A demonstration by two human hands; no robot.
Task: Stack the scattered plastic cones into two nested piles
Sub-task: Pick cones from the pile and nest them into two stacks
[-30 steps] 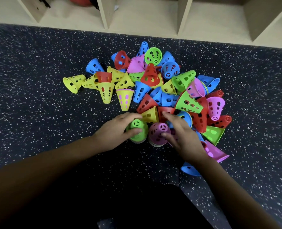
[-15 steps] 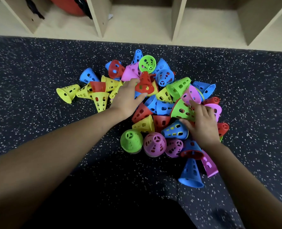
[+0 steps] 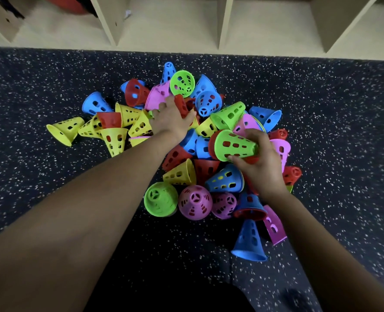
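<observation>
A heap of perforated plastic cones in yellow, blue, red, green and pink lies on the speckled dark floor. My left hand [image 3: 170,119] reaches into the middle of the heap and grips a red cone [image 3: 182,106]. My right hand [image 3: 257,163] holds a green cone [image 3: 234,145] lifted on its side, with a red cone nested inside it. In front of the heap stand a green cone [image 3: 160,199] and a pink cone [image 3: 195,205], narrow end up. A blue cone [image 3: 249,240] lies apart at the near right.
Pale wooden shelf compartments [image 3: 220,21] run along the far edge of the floor, with a red ball [image 3: 67,3] in the left one. Yellow cones [image 3: 66,129] spread out at the heap's left. Bare floor [image 3: 29,176] lies on both sides.
My left hand stayed in the heap's middle and closed on the red cone. My right hand has lifted the green cone with the red one inside it off the heap.
</observation>
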